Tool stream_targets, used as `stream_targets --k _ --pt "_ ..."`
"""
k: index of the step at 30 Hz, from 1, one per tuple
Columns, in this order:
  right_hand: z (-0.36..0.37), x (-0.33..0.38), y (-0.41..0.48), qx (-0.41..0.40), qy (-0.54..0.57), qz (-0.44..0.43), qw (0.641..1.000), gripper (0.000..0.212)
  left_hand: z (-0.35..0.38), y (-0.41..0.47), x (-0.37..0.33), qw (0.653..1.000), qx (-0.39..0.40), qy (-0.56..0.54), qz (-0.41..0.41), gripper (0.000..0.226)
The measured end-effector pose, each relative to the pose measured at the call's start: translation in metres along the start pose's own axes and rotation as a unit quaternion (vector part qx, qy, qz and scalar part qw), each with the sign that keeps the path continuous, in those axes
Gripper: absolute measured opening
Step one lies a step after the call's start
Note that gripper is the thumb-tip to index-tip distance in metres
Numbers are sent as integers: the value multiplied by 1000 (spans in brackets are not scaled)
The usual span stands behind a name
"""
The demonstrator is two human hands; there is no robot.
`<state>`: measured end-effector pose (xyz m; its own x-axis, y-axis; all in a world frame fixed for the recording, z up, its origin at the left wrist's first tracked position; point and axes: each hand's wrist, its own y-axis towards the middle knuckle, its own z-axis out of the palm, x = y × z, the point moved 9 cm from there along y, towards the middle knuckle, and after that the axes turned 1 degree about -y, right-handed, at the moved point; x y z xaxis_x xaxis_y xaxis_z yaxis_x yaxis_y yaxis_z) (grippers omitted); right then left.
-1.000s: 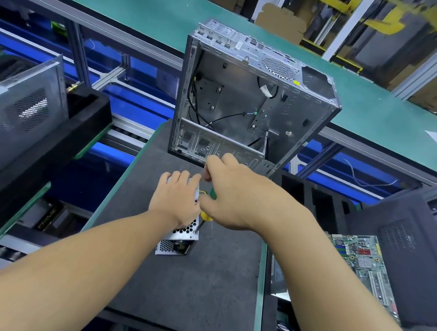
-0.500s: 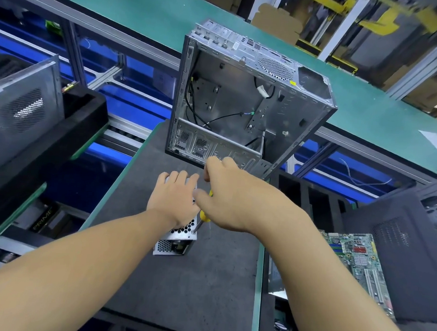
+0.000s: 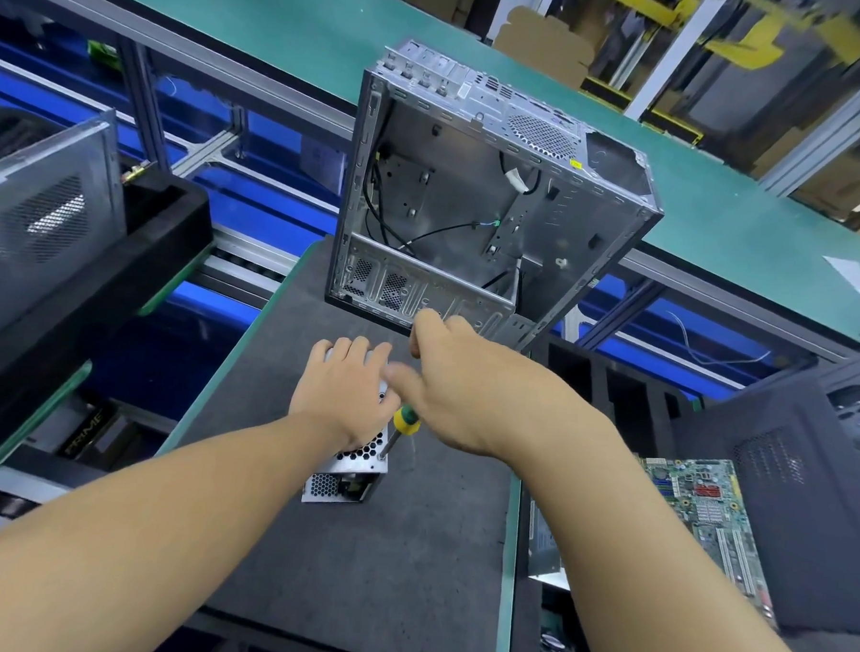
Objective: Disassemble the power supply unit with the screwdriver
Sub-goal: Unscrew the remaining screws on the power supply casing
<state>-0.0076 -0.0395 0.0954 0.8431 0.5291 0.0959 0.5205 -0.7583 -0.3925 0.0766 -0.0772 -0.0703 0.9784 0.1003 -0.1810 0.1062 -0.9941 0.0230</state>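
A small silver power supply unit with perforated sides lies on the dark grey mat. My left hand rests flat on its top and covers most of it. My right hand grips a screwdriver with a green and yellow handle. The shaft slants down and its tip sits at the unit's top right corner. The right thumb looks blurred.
An empty metal computer case stands upright just behind my hands. A green circuit board lies to the right beside a dark side panel. A black tray and a grey case are at the left.
The screwdriver handle now shows more below my right hand and its shaft is visible at the unit's corner. My left hand has stayed on the unit.
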Motion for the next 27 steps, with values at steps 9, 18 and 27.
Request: stream_targets --k 9,18,27 --pt "0 3 2 -19 -10 -50 999 19 4 2 -2 999 22 12 21 73" --pt "-3 -6 7 -43 -49 -10 998 10 2 -41 -12 970 39 -65 231 47" --pt "0 -3 5 -26 5 -40 999 28 -12 -59 -14 945 117 -273 134 26"
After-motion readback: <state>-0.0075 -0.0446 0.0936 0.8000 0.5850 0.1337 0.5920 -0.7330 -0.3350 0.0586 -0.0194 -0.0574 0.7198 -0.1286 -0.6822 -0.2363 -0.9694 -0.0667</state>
